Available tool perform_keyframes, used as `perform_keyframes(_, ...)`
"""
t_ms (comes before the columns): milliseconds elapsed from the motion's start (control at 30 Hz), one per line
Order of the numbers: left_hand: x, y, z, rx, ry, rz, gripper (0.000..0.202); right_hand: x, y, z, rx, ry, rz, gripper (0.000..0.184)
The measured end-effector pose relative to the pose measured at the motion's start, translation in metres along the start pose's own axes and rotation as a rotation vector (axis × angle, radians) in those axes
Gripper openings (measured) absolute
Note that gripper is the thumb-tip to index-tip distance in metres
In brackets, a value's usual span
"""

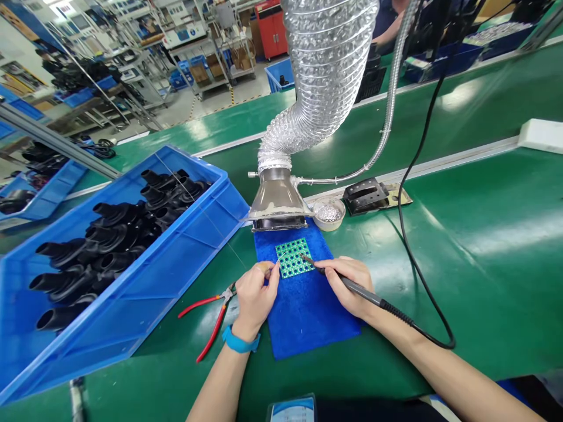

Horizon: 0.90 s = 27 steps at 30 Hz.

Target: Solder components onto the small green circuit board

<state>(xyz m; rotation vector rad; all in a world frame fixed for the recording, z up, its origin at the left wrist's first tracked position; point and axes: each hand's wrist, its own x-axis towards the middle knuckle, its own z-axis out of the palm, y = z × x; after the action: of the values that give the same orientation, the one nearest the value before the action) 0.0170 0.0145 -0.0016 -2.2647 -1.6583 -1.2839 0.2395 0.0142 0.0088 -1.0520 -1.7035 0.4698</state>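
We see a small green circuit board (pixel 293 258) lying flat on a blue felt mat (pixel 308 328), between our hands and just in front of the fume extractor hood (pixel 277 199). We judge it light, stiff and fairly fragile, best taken by its edges. Our left hand (pixel 255 299) pinches a thin solder wire (pixel 284 256) above the board's left side; our right hand (pixel 345 287) grips a soldering iron (pixel 363 296) like a pen, its tip at the board's right side. Red-handled pliers (pixel 211 310) lie beside the left hand.
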Motion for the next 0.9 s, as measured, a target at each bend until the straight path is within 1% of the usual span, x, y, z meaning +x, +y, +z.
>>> perform_keyframes(167,0.002,0.002,-0.001,-0.012,-0.010,0.013,0.010,0.000,0.001,-0.001,-0.005,-0.001,-0.012,0.024)
perform_keyframes(333,0.004,0.005,-0.003,-0.040,-0.057,0.015,0.007,0.001,0.000,-0.002,-0.002,0.004,-0.010,0.024)
perform_keyframes(500,0.005,0.009,-0.003,-0.073,-0.061,0.055,0.009,0.000,-0.003,-0.007,0.002,0.079,0.003,0.023)
perform_keyframes(600,0.005,0.012,-0.002,-0.096,-0.077,0.083,0.010,-0.003,-0.005,-0.011,0.000,0.103,-0.007,0.023)
perform_keyframes(900,0.003,0.014,0.000,-0.092,-0.114,0.119,0.009,-0.009,-0.004,-0.008,0.014,0.057,-0.026,0.023)
